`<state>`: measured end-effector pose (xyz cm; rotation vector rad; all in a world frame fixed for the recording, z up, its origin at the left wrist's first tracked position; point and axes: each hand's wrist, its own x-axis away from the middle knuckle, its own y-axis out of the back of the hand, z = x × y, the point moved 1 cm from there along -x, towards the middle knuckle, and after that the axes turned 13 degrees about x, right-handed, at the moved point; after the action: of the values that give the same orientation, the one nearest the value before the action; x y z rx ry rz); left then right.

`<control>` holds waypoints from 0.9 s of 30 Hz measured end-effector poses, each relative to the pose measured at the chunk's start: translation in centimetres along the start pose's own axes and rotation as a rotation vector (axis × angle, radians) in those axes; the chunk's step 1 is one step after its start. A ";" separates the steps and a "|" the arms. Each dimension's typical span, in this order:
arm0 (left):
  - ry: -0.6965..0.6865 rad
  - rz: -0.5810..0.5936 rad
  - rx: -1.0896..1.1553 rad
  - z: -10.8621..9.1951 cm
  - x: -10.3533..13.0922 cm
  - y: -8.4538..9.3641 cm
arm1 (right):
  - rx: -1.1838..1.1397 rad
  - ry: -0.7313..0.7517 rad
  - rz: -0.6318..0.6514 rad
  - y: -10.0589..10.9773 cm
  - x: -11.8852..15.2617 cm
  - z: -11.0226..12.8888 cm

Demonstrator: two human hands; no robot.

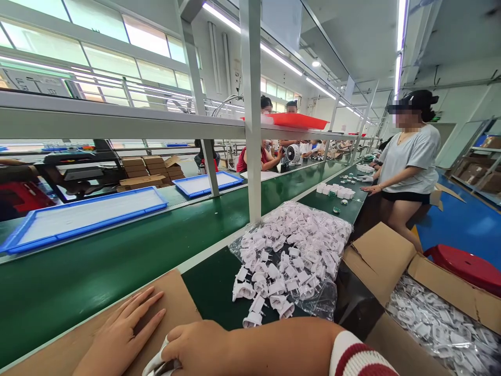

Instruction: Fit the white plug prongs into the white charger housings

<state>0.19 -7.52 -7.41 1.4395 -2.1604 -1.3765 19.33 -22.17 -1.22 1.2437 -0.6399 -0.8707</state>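
My left hand (123, 331) lies with its fingers spread on a brown cardboard sheet (176, 292) at the lower left. Beside it, my right hand (195, 347) is closed around a white piece (158, 361) at the bottom edge; most of that piece is hidden by the fingers. Past my right forearm, a large heap of white plastic housings (289, 261) with prongs lies on and in a clear plastic bag (324, 300) on the dark green bench (211, 277).
A green conveyor (117, 261) runs along the left, with blue-rimmed trays (94, 214) beyond. A metal post (252, 177) rises ahead. At right are an open carton (371, 250) of white parts, a red stool (465, 266) and a standing person (410, 151).
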 end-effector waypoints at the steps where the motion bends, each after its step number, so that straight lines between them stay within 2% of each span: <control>1: 0.000 0.004 -0.002 0.0 0.0 0.0 | 0.002 0.001 -0.001 0.0 0.0 0.0; 6: -0.011 0.018 0.003 0.1 0.1 0.0 | 0.023 0.004 -0.026 0.0 -0.1 0.0; 11: -0.035 -0.044 0.030 0.1 0.2 -0.1 | 0.015 0.013 -0.043 -0.2 -0.3 -0.1; 16: -0.027 0.004 0.007 -0.1 0.2 0.1 | 0.012 0.023 -0.025 -0.3 -0.2 -0.2; 27: -0.032 0.003 -0.016 0.3 0.2 0.0 | 0.023 0.033 -0.019 -0.1 -0.3 -0.1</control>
<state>-0.05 -7.51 -7.62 1.4171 -2.1656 -1.4213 19.23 -21.91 -1.31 1.2844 -0.6141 -0.8586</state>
